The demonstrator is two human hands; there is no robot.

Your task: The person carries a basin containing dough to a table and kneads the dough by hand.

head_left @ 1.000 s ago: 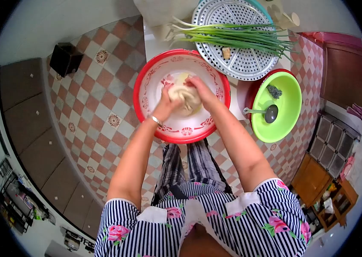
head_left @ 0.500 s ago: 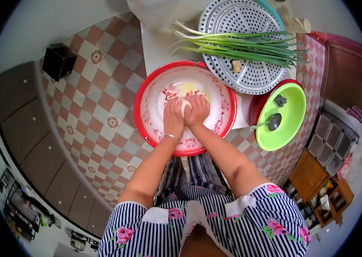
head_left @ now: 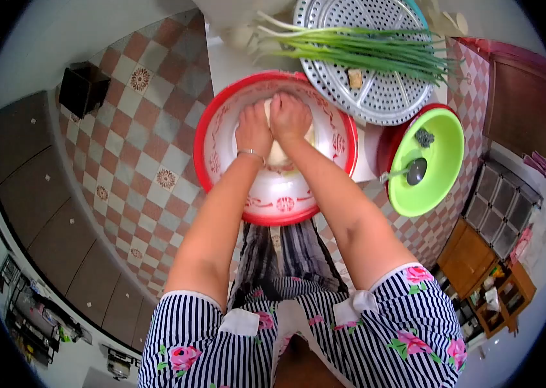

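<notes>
Both my hands are inside a wide white enamel basin (head_left: 203,132) with a red rim and red patterns. A pale lump of dough (head_left: 277,156) lies under them, showing between my wrists and in a narrow strip between the hands. My left hand (head_left: 254,131), with a bracelet at its wrist, presses on the dough with fingers curled over its far side. Close beside it, my right hand (head_left: 291,118) grips the dough the same way. Much of the dough is hidden by my hands and forearms.
A perforated metal steamer tray (head_left: 376,107) overlaps the basin's far right rim. Across it lie green onions (head_left: 363,52) and a small piece of ginger-like root (head_left: 355,78). A lime-green bowl (head_left: 438,174), holding a ladle (head_left: 415,172) and a scouring pad (head_left: 424,137), stands at right.
My hands have moved forward, away from my body, over the dough, and more of the dough shows behind them. The basin and the things at right appear slightly higher in view.
</notes>
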